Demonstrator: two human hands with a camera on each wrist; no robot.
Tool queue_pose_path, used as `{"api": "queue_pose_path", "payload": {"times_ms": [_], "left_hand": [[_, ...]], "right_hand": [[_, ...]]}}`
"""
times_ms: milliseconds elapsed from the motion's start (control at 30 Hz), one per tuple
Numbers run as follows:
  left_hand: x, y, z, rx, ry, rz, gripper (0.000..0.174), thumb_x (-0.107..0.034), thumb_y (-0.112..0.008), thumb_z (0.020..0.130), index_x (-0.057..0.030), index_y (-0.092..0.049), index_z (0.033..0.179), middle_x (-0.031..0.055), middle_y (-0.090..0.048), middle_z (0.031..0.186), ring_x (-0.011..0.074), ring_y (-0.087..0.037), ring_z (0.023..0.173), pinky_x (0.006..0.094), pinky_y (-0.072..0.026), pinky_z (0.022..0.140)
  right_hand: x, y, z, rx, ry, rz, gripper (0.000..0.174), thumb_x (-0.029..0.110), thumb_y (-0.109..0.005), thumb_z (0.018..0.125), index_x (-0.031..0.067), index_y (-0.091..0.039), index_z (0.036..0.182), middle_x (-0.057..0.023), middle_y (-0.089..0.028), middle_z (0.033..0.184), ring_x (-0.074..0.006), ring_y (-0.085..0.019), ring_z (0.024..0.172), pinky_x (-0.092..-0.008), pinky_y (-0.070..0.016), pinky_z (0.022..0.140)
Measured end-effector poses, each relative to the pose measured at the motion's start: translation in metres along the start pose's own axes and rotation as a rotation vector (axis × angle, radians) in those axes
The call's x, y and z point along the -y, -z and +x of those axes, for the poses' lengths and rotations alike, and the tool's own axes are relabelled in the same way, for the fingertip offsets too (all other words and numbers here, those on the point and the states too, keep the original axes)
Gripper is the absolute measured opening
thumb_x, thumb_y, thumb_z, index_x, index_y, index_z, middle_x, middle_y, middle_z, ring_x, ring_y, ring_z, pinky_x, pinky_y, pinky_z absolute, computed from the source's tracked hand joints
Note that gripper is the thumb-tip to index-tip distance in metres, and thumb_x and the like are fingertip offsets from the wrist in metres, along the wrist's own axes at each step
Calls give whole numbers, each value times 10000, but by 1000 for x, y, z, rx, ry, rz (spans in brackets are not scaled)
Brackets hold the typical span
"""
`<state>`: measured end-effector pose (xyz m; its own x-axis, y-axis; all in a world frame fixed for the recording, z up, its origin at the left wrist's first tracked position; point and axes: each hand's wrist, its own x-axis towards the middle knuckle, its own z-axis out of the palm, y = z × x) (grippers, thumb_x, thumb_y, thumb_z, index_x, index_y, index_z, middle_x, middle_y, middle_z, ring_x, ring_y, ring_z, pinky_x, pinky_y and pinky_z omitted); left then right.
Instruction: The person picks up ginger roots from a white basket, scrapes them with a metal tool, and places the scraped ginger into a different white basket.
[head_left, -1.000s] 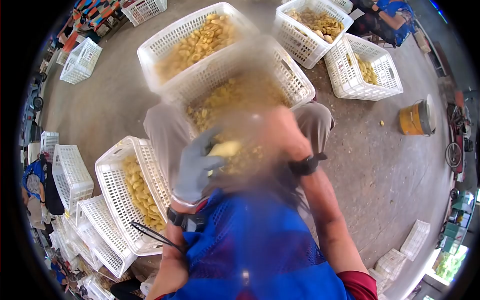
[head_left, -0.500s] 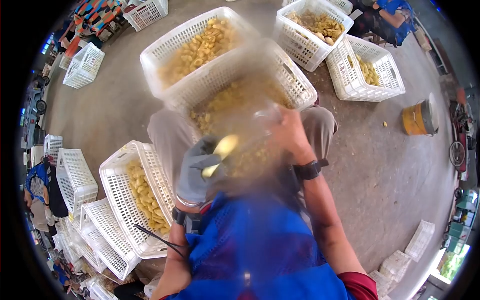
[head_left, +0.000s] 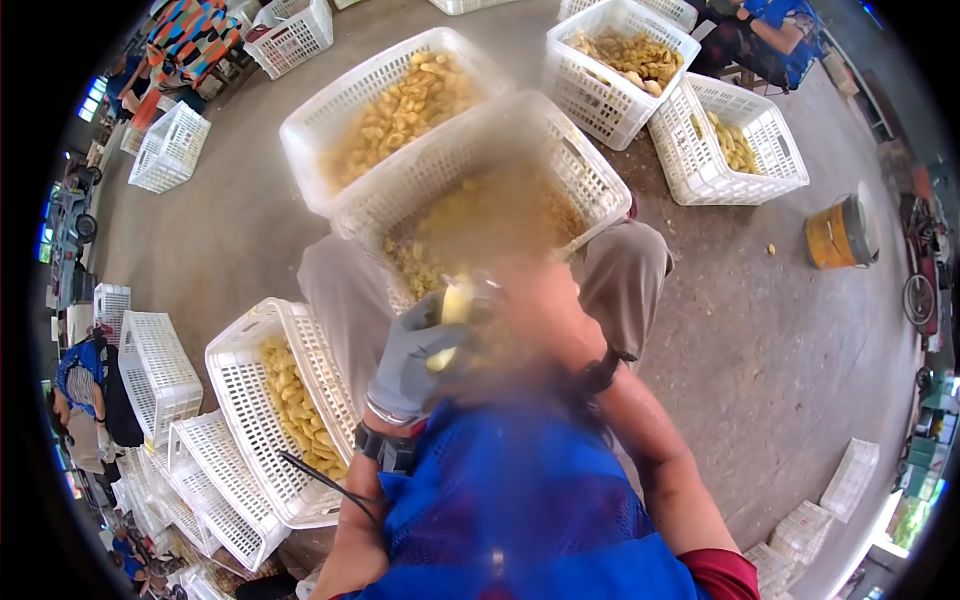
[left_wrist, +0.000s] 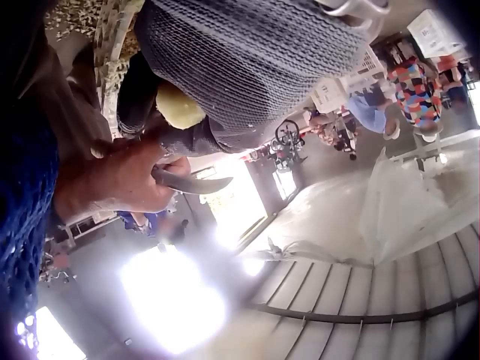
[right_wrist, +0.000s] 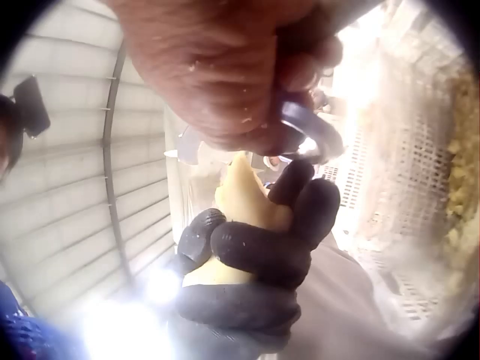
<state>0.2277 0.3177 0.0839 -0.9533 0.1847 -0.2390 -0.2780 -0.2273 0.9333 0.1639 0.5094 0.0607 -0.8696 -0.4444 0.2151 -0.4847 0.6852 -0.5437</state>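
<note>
My left hand (head_left: 402, 362), in a grey glove with dark fingers, grips a pale yellow, tapered vegetable piece (head_left: 457, 305). In the right wrist view the dark gloved fingers (right_wrist: 262, 251) curl round it, and its pointed end (right_wrist: 241, 176) sticks up. My bare right hand (head_left: 552, 318) is close beside it, blurred in the head view. It holds a small knife with a curved blade (left_wrist: 199, 184), its handle hidden in the fist. Below both hands stands a white crate (head_left: 590, 165) between the knees, with yellowish bits and scraps in it.
Another white crate (head_left: 300, 150) of yellow pieces stands just beyond. Crates (head_left: 240, 375) are stacked at the left, and two more (head_left: 690, 185) at the upper right. A yellow bucket (head_left: 828, 238) stands on the right. Other people (head_left: 780, 30) sit farther off.
The yellow piece has turned more upright in the left hand. The right hand moved away from the piece, then came back down towards it.
</note>
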Motion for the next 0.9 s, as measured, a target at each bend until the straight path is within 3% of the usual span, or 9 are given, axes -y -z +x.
{"api": "queue_pose_path", "payload": {"times_ms": [33, 133, 267, 433, 733, 833, 867, 900], "left_hand": [[-9, -7, -1, -46, 135, -124, 446, -66, -642, 915, 48, -586, 1343, 133, -720, 1098, 124, -671, 741, 189, -483, 572], [-14, -11, -1, -56, 208, -60, 431, -126, -665, 932, 27, -604, 1330, 110, -726, 1027, 110, -660, 700, 187, -467, 536], [-17, -10, -2, -7, 162, 105, 389, -164, -661, 948, 11, -625, 1294, 94, -710, 894, 78, -584, 599, 189, -404, 478], [-20, -9, -2, -15, 260, -4, 397, -187, -665, 945, -2, -616, 1293, 87, -683, 803, 60, -507, 537, 191, -350, 455], [-17, -6, -5, 27, 193, -3, 512, -155, -693, 925, 28, -561, 1384, 103, -710, 1073, 100, -656, 721, 176, -427, 500], [-18, 3, -16, 68, 108, -82, 584, -154, -713, 925, 46, -519, 1438, 138, -712, 1150, 118, -679, 753, 177, -455, 518], [-6, 13, -18, 91, 42, -107, 673, -215, -730, 933, 66, -461, 1483, 175, -706, 1195, 147, -697, 778, 196, -490, 533], [-7, 21, -15, 93, 96, -143, 618, -178, -718, 937, 50, -488, 1464, 132, -693, 1190, 135, -672, 862, 214, -496, 637]], "right_hand": [[1, 2, 1, 24, 11, -13, 152, 199, -637, 901, 89, -597, 998, -121, -650, 861, -373, -663, 735, -508, -515, 647], [-3, 2, 2, 80, 39, -66, 135, 186, -608, 924, 76, -596, 999, -117, -652, 859, -371, -665, 731, -507, -516, 638], [-6, -7, 3, 112, 56, -91, 142, 194, -591, 940, 70, -596, 1009, -130, -657, 880, -365, -676, 735, -503, -520, 628], [-6, -13, 3, 135, 50, -152, 160, 215, -591, 947, 73, -590, 1020, -143, -659, 907, -364, -687, 754, -499, -530, 633], [0, -1, -1, 109, -4, -95, 142, 183, -600, 934, 76, -581, 1026, -136, -658, 881, -365, -687, 798, -514, -525, 654], [-25, 2, 11, 332, -162, 15, 127, 158, -586, 929, 75, -631, 1015, -146, -670, 860, -368, -677, 809, -507, -517, 663], [-37, -2, 5, 196, -143, 11, 159, 173, -607, 924, 63, -670, 1021, -139, -690, 826, -342, -688, 766, -477, -526, 651], [-42, -2, 7, 62, -112, 7, 193, 189, -627, 919, 52, -709, 1026, -133, -711, 791, -316, -699, 722, -446, -535, 639]]}}
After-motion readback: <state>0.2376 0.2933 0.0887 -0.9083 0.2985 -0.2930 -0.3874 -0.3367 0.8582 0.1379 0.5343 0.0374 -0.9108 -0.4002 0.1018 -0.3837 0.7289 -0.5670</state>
